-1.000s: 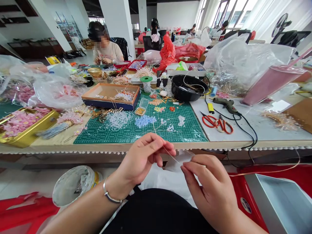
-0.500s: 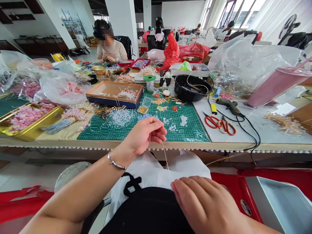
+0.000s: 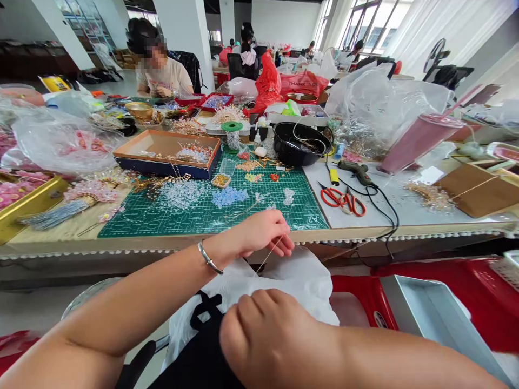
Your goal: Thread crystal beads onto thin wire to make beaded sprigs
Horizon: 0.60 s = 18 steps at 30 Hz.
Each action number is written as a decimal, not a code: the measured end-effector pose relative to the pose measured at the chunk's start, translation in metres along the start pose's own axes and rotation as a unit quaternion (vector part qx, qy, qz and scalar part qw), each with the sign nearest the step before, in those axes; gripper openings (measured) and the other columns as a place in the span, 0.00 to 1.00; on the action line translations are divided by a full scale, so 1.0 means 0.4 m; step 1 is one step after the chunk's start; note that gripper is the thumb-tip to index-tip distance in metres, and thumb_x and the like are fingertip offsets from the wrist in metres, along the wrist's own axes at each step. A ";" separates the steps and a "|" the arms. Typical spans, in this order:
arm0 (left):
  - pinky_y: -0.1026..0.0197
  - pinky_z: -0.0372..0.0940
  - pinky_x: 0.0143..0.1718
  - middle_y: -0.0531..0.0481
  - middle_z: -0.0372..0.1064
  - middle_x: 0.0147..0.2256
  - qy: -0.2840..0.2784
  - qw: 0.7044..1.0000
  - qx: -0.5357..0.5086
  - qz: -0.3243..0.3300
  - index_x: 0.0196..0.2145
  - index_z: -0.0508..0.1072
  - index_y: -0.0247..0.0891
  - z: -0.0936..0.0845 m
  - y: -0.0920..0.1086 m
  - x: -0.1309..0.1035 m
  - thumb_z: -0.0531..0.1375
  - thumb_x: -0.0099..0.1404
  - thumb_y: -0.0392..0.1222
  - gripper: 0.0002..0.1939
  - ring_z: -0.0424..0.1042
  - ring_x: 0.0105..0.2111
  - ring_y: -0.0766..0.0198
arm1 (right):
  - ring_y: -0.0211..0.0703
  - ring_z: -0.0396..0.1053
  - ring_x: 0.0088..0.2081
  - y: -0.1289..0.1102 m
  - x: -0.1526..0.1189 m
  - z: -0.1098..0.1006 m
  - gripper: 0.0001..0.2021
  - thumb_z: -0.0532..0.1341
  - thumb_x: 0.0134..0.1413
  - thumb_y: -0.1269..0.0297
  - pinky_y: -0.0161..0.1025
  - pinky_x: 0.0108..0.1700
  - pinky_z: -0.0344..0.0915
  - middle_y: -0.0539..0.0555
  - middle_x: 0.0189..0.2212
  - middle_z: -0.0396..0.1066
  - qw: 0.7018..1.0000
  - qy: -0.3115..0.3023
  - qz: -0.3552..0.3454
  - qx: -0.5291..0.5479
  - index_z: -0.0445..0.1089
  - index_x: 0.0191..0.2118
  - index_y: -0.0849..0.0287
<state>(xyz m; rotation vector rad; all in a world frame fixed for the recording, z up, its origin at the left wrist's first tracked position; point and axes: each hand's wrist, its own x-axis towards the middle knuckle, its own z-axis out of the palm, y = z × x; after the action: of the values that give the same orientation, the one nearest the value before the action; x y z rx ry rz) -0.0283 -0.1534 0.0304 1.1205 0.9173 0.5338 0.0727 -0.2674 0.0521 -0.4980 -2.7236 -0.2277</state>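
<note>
My left hand (image 3: 265, 235), with a silver bangle (image 3: 210, 258) at its wrist, is over the table's front edge. Its fingers are curled in a pinch on a fine pale thread (image 3: 268, 256). From there the thread slants down towards my right hand (image 3: 270, 329), which is closed in a fist above my lap, back of the hand up. Its fingertips are hidden, as is the thread's lower end. Beyond my left hand, a green cutting mat (image 3: 133, 219) bears pale blue petal-like pieces (image 3: 230, 196) and clear beads (image 3: 180, 193).
Red-handled scissors (image 3: 343, 201) and a glue gun (image 3: 356, 172) lie on the right. A black bowl (image 3: 298, 156), an orange-lined box (image 3: 162, 167) and a pink drink cup (image 3: 419, 143) stand farther back. Across the table sits a person (image 3: 162, 75). A grey tray (image 3: 441, 319) is low at right.
The view has swung right. My left hand has come lower and to the right in view, while my right hand has shifted left. The thread between them now slants the other way.
</note>
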 end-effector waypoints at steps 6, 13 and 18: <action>0.63 0.68 0.25 0.48 0.73 0.26 -0.145 0.984 -0.008 -0.100 0.29 0.62 0.35 0.070 -0.019 0.050 0.55 0.62 0.38 0.06 0.74 0.23 0.64 | 0.42 0.65 0.21 0.026 0.015 0.048 0.05 0.53 0.52 0.73 0.38 0.17 0.53 0.52 0.22 0.69 0.991 -0.108 -0.049 0.054 0.65 0.31 0.62; 0.67 0.63 0.18 0.50 0.71 0.21 -0.126 0.987 0.047 -0.083 0.30 0.62 0.36 0.069 0.018 0.065 0.55 0.62 0.38 0.05 0.71 0.18 0.65 | 0.42 0.68 0.21 0.059 0.000 0.054 0.04 0.55 0.54 0.73 0.37 0.18 0.55 0.51 0.23 0.71 0.984 -0.148 -0.062 0.082 0.64 0.29 0.61; 0.65 0.65 0.21 0.49 0.72 0.25 0.003 0.998 0.058 0.014 0.29 0.59 0.37 0.030 0.038 0.086 0.54 0.64 0.39 0.06 0.72 0.21 0.65 | 0.42 0.65 0.19 0.048 -0.029 0.048 0.02 0.56 0.51 0.72 0.37 0.17 0.53 0.52 0.21 0.67 0.992 -0.125 0.021 0.020 0.61 0.29 0.61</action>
<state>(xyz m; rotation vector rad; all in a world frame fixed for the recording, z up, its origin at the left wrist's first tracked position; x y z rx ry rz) 0.0016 -0.1278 0.0344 1.2387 0.9478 0.5130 0.0839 -0.2490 0.0317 -0.6092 -2.9488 -0.1064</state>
